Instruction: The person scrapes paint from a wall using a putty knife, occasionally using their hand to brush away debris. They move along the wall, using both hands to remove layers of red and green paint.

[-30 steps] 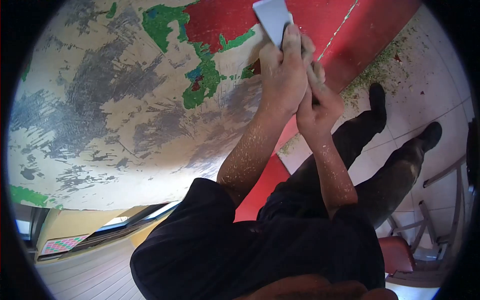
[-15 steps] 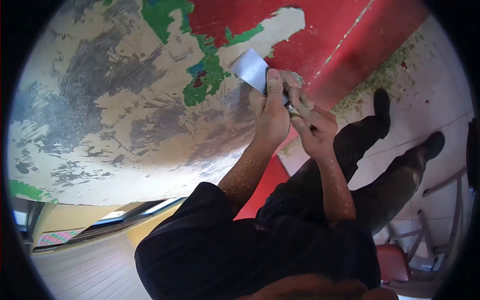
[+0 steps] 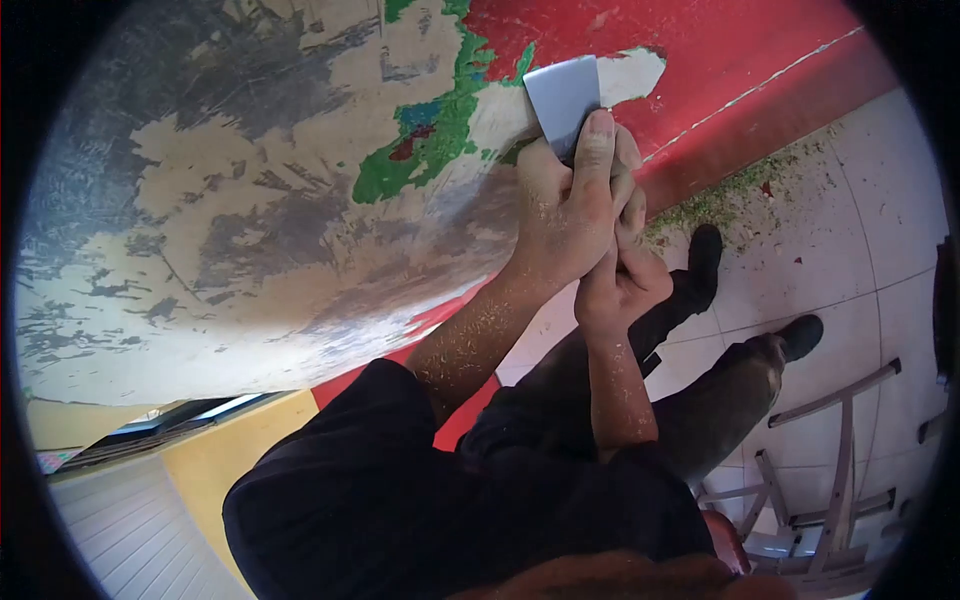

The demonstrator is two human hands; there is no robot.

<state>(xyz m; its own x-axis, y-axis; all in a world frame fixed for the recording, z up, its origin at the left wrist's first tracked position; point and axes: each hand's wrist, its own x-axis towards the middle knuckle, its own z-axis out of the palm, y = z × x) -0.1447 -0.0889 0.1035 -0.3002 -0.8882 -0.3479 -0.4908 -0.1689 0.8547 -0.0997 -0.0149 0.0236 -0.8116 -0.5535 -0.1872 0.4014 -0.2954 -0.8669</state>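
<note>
A paint scraper with a wide flat metal blade [image 3: 566, 98] lies over the edge between bare white surface and red paint. My left hand [image 3: 568, 205] is closed on it, thumb pressed near the base of the blade. Just below, my right hand [image 3: 622, 285] closes around the handle, which the fingers mostly hide. Pale flakes cling to both forearms. The wall [image 3: 300, 190] in front of me has scraped beige and grey areas, a green paint patch [image 3: 405, 165] and remaining red paint [image 3: 740, 50].
Green and pale paint flakes [image 3: 735, 195] are scattered on the tiled floor [image 3: 850, 240] along the wall's foot. A metal frame with legs [image 3: 840, 450] stands at lower right, near a red seat [image 3: 724, 540]. My dark shoes [image 3: 800, 338] rest on the tiles.
The scraper has swung from pointing up-left to nearly upright and shifted right, towards the red paint. Both hands moved with it, still gripping. The whole view has turned somewhat.
</note>
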